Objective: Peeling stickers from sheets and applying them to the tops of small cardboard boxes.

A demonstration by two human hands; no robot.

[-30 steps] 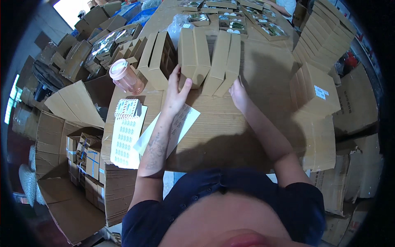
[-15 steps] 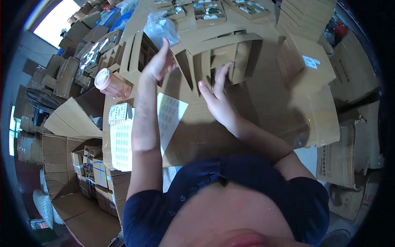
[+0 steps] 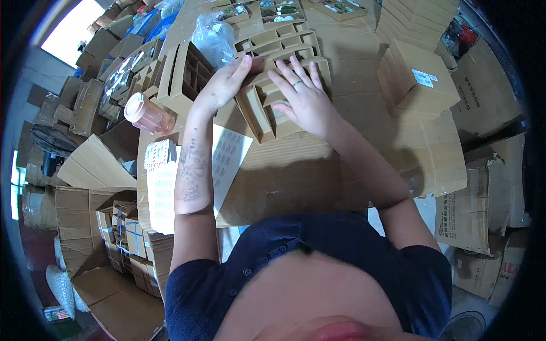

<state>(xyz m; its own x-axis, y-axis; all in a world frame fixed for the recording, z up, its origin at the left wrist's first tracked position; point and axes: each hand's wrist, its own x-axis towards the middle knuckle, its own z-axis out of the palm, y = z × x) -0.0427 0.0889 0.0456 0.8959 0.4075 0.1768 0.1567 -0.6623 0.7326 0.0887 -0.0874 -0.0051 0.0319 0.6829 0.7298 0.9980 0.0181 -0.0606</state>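
A brown cardboard divider tray (image 3: 267, 116) with several compartments lies flat on the cardboard-covered table (image 3: 296, 170). My left hand (image 3: 224, 85) rests on its upper left corner, fingers stretched. My right hand (image 3: 304, 96) lies flat on top of the tray, fingers spread, a ring on one finger. More divider trays (image 3: 284, 42) lie just beyond, touching this one. Neither hand grips anything.
Upright divider trays (image 3: 182, 74) stand to the left, beside a clear plastic bag (image 3: 213, 37) and a pink-lidded jar (image 3: 148, 113). White label sheets (image 3: 162, 182) lie under my left forearm. Closed brown boxes (image 3: 418, 79) are stacked at the right. Cartons crowd the floor.
The view has tilted and both hands have moved onto the flat divider tray. The right hand now presses flat on it; the left has come down from the plastic bag.
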